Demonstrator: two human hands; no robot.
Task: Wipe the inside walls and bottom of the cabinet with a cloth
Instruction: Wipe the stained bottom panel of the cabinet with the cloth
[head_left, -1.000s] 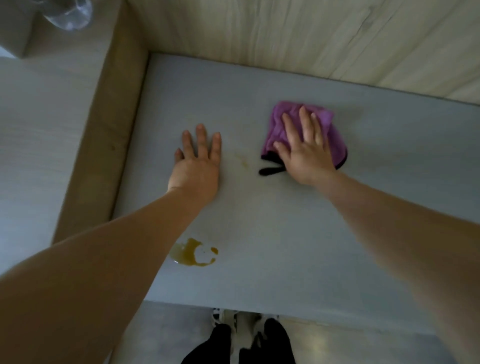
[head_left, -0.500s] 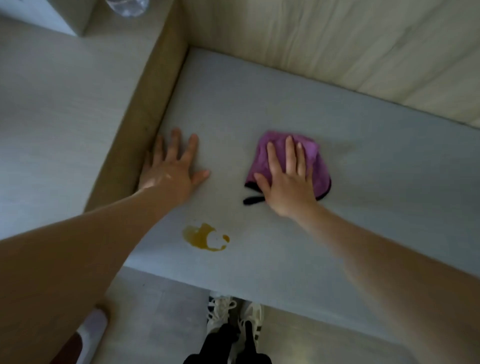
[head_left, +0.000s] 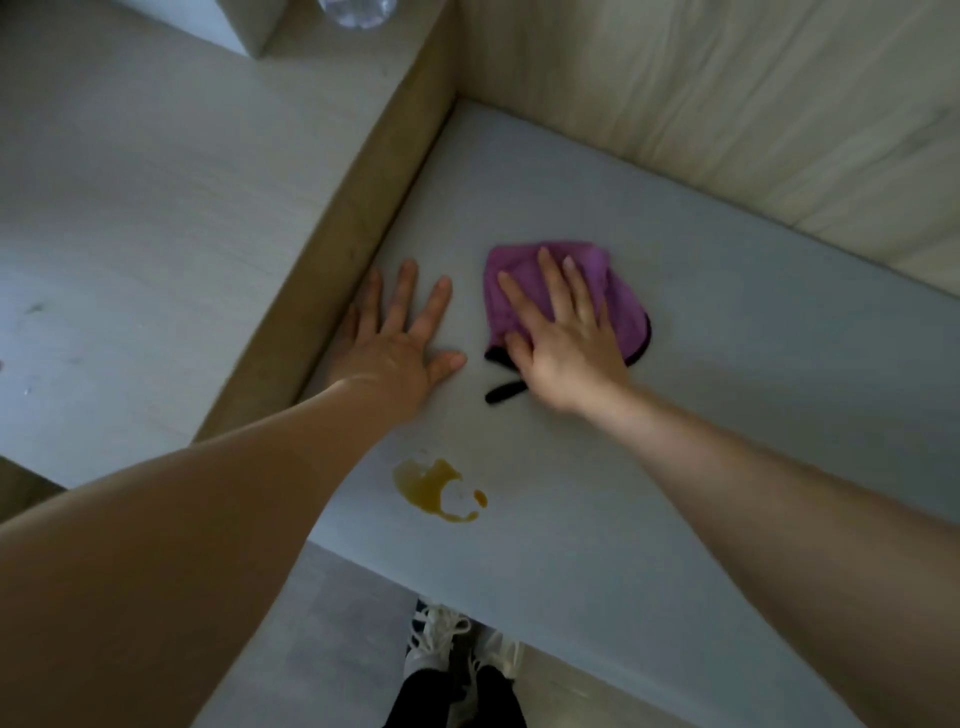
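Note:
A purple cloth (head_left: 618, 296) with a black edge and black loop lies on the pale grey cabinet bottom (head_left: 727, 364). My right hand (head_left: 563, 335) presses flat on the cloth with straight fingers. My left hand (head_left: 400, 338) rests flat on the bottom, fingers spread, close beside the left side wall (head_left: 358, 228). A yellow-brown spill (head_left: 431, 488) sits on the bottom near the front edge, below my left hand. The light wood back wall (head_left: 727, 104) rises behind the cloth.
A pale surface (head_left: 156, 208) lies left of the side wall, with a clear bottle (head_left: 358, 10) at its top edge. Below the cabinet's front edge are my white shoes (head_left: 441, 639) on the floor.
Both hands have shifted left along the bottom; my left hand went from mid-bottom to beside the left wall. The cloth slid left under my right hand.

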